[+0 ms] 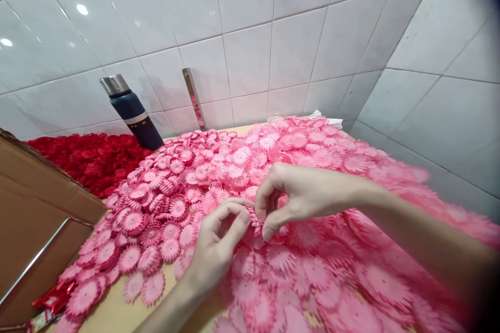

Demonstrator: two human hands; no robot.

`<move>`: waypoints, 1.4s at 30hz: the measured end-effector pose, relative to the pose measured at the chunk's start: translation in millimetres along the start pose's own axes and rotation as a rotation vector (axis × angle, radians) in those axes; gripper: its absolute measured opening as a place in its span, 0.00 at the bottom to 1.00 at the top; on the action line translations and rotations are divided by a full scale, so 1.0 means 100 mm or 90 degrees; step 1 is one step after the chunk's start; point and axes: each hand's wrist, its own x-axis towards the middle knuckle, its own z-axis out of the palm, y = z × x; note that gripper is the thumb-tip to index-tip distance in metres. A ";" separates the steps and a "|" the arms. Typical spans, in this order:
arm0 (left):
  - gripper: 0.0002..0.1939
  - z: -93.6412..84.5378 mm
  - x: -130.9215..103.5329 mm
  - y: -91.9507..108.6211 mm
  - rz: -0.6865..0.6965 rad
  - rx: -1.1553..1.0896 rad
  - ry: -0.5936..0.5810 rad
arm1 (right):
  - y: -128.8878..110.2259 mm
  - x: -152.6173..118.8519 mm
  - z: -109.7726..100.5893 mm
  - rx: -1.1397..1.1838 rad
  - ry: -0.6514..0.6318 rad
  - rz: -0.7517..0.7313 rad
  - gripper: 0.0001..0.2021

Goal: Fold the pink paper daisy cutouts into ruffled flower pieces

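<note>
Between both hands, over the middle of the pile, is a small stack of pink fringed petal discs. My left hand pinches its left side between thumb and fingers. From the right, my right hand has thumb and forefinger closed on the stack's other side. Part of the stack is hidden by the fingers. All around lie loose pink petal discs, round with notched edges and a tiny hole in the middle. Thicker stacked pink discs lie to the left of my left hand.
A dark blue flask with a steel cap stands at the back left beside a red heap of petals. A cardboard box is at the left edge, a red wrapper near it. A metal strip leans against the tiled wall.
</note>
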 end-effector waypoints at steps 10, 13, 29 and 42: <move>0.08 0.02 -0.02 -0.08 0.062 0.046 0.011 | -0.06 -0.02 0.04 -0.104 0.080 -0.003 0.08; 0.07 0.03 -0.03 -0.09 0.079 0.064 0.016 | -0.08 -0.02 0.07 -0.099 0.086 -0.015 0.07; 0.07 0.02 -0.03 -0.08 0.103 0.073 0.082 | -0.08 0.04 0.16 0.096 0.223 -0.014 0.14; 0.07 -0.03 -0.01 -0.07 0.056 0.032 0.083 | -0.07 -0.05 0.02 0.063 0.156 -0.033 0.08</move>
